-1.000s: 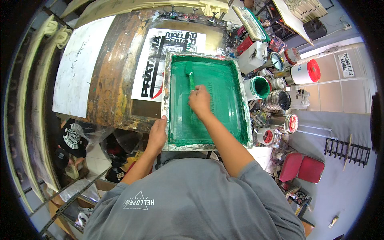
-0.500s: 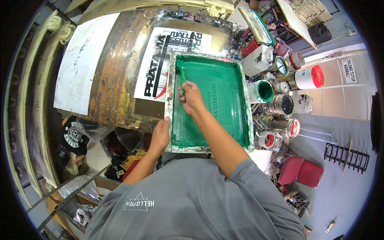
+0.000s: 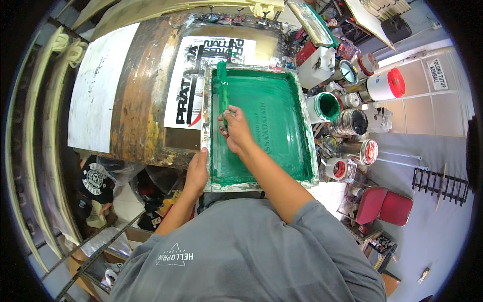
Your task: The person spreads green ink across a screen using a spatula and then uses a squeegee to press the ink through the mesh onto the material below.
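Right hand holds green tool; tubs crowd screen frame.

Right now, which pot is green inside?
The white pot close beside the frame: its open mouth shows green, unlike the red-lidded pot and black-topped pot.

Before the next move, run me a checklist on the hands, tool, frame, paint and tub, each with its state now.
1. Left hand at the frame's left edge: ok; how its fingers close underneath: cannot tell.
2. Right hand grip on the green spatula: ok, wrapped around its handle.
3. Blade inside the frame: not ok, it overlaps the far-left rim in view.
4. Green paint level: not ok, thicker along the right edge.
5. Paint tub open: ok, right of the frame.
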`<state>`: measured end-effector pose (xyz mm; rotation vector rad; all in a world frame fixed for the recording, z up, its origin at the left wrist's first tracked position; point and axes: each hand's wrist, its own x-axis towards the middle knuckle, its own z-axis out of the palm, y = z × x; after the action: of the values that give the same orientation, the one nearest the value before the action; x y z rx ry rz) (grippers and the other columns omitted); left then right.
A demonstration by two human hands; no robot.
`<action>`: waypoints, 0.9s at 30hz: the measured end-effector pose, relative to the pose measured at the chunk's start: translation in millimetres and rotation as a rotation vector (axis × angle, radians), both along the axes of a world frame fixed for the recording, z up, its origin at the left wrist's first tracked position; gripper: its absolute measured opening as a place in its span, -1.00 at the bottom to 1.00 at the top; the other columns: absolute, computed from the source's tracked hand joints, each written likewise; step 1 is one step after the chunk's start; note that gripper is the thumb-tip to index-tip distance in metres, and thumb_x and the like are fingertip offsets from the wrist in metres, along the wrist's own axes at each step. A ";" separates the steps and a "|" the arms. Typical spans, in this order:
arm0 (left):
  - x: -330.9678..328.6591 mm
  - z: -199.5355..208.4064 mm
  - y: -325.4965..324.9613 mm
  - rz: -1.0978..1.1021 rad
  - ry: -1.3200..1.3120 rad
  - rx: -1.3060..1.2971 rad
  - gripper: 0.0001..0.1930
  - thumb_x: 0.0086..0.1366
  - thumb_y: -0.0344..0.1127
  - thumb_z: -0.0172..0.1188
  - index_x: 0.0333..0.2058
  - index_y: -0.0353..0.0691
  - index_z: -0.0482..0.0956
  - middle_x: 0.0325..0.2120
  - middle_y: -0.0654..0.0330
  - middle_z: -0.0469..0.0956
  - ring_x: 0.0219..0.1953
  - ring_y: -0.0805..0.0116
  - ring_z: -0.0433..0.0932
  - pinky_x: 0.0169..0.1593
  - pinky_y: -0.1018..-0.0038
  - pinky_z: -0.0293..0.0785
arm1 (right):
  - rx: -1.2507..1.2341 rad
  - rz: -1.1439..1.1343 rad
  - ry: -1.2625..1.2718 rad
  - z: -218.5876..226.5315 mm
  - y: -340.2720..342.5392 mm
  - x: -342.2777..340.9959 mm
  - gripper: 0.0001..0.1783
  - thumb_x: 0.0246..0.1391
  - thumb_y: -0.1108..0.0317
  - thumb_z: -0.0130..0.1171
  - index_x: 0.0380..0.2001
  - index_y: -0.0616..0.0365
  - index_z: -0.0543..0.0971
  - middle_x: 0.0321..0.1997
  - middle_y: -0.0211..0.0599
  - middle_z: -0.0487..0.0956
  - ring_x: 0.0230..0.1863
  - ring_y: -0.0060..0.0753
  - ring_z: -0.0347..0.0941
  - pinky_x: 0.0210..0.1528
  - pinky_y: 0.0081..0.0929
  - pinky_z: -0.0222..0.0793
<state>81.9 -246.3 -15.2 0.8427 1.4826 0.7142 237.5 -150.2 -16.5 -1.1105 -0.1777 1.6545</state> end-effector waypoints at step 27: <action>-10.1 -12.4 6.7 -0.024 -0.100 -0.029 -0.45 0.52 0.02 -0.09 0.08 -0.46 0.49 -0.02 0.09 0.53 0.00 0.35 0.45 0.13 0.43 0.32 | 0.061 0.576 -2.249 131.4 -158.5 286.7 -0.48 -0.03 0.63 0.08 0.07 0.13 0.43 -0.12 -0.03 0.41 -0.09 0.05 0.47 -0.15 -0.09 0.45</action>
<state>71.9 -239.5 -27.6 0.7902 1.3879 0.7054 524.1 -308.7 114.9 -2.4304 -1.9852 -0.0527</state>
